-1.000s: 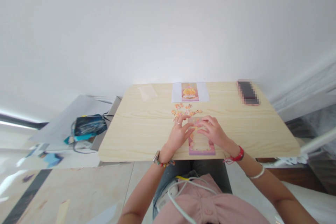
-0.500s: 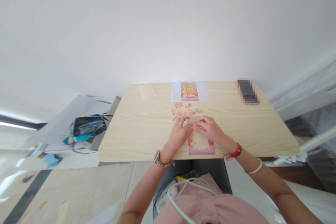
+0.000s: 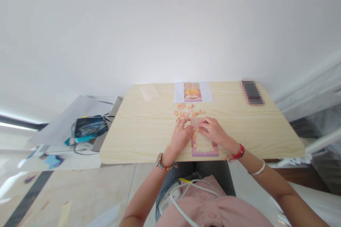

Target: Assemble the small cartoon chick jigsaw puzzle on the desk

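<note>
A partly assembled jigsaw puzzle [image 3: 204, 154] lies near the table's front edge, with pink and purple border pieces around a pale, unfilled middle. My left hand [image 3: 181, 135] rests at its upper left side, fingers curved and thumb apart from the forefinger. At the upper part of the puzzle my right hand [image 3: 214, 132] has its fingertips pinched at a small orange puzzle piece [image 3: 197, 129]. The fingers partly cover the puzzle's top edge. Just beyond my hands are several loose puzzle pieces [image 3: 183, 114], mostly orange.
A paper sheet with a printed reference picture [image 3: 193, 93] lies at the back of the wooden table [image 3: 138, 127]. To its left is a translucent plastic sleeve [image 3: 149, 92]. A phone [image 3: 252, 93] lies at the back right. A dark bag [image 3: 90, 127] sits left of the table.
My left thumb has drawn back slightly to the left from the orange puzzle piece, showing more of it. My right hand has stayed nearly in place.
</note>
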{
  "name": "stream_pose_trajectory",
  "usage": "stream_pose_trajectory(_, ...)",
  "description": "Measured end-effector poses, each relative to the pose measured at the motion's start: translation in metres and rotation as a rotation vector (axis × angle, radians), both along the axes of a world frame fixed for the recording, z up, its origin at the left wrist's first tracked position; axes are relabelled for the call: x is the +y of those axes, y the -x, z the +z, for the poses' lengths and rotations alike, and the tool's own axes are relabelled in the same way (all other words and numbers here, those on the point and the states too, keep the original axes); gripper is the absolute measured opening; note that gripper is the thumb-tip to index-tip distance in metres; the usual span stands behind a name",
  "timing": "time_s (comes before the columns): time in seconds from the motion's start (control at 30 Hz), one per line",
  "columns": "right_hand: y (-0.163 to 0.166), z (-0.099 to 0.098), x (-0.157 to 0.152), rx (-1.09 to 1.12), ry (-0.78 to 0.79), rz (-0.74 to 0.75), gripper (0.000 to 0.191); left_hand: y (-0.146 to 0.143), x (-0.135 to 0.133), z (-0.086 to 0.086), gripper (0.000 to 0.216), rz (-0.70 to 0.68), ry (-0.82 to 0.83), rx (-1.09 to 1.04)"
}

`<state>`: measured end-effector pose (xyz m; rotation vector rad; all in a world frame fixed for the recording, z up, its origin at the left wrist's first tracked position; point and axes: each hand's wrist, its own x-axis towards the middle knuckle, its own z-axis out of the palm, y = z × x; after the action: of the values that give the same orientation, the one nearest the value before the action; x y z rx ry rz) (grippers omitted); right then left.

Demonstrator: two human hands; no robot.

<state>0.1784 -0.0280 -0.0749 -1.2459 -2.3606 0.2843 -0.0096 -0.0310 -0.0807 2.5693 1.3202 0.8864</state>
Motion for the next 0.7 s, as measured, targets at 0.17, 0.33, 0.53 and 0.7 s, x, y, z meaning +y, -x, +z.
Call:
stream_pose_trajectory(0.17,0.0,0.001,-0.001,-0.008,-0.013,0.01,0.01,0.0,0.001,-0.001,0.008,0.009,-0.016,0.003)
stream_pose_trajectory(0.33,-0.014,0.005,-0.002,-0.011,0.006,-0.013,0.012,0.0,0.002,0.001,0.008,0.001,-0.004,0.001)
stream_pose_trajectory(0.53,-0.046,0.009,-0.007,0.018,0.052,-0.057,0.013,-0.006,-0.001,0.008,0.011,-0.03,0.011,0.053)
stream_pose_trajectory(0.7,-0.045,0.007,-0.011,0.02,0.054,-0.063,0.012,-0.016,-0.001,0.012,0.015,-0.081,0.033,0.081)
